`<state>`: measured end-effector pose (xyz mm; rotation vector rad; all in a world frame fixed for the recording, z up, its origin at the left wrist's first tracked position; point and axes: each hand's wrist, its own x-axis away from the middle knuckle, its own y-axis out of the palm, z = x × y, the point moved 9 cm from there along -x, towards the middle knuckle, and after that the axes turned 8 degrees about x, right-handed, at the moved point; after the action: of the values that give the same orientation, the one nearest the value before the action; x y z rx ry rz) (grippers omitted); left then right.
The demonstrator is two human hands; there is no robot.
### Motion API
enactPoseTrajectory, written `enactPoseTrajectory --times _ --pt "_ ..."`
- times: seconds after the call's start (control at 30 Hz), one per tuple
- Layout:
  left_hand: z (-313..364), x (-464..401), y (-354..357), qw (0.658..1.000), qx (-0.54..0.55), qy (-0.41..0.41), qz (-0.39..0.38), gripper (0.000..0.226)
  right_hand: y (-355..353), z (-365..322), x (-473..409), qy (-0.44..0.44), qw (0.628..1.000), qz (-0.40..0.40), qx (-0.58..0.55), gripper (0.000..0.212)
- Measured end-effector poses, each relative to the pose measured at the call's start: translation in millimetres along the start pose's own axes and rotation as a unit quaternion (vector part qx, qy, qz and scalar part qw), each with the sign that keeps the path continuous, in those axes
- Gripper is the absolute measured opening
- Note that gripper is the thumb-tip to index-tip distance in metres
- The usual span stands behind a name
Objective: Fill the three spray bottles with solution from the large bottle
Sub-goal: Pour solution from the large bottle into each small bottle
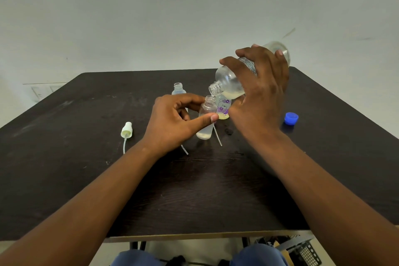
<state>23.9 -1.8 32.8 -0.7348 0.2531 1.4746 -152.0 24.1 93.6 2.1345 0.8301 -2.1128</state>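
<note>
My right hand grips the large clear bottle, tilted neck-down to the left, with a little pale liquid left near its shoulder. Its mouth sits just over the open neck of a small frosted spray bottle, which my left hand holds upright between thumb and fingers. A thin layer of liquid shows at that bottle's bottom. Right behind it stands a second small bottle with purple flower print and yellowish liquid. A third small bottle, uncapped, stands farther back left.
All of it rests on a dark wooden table. A white spray head with its tube lies to the left. Two loose dip tubes lie by the bottles. The blue cap sits to the right. A few drops wet the table.
</note>
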Motion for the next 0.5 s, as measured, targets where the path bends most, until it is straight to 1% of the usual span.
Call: enactPoseTrajectory --times 0.4,0.5 --pt "-3.3 0.1 -0.6 1.000 0.001 -0.008 0.000 0.032 1.7 1.3 0.9 0.000 1.000 0.006 0.005 0.064" --pt "-3.9 0.3 -0.8 1.000 -0.002 -0.010 0.000 0.033 3.0 1.9 1.6 0.004 1.000 0.004 0.004 0.067"
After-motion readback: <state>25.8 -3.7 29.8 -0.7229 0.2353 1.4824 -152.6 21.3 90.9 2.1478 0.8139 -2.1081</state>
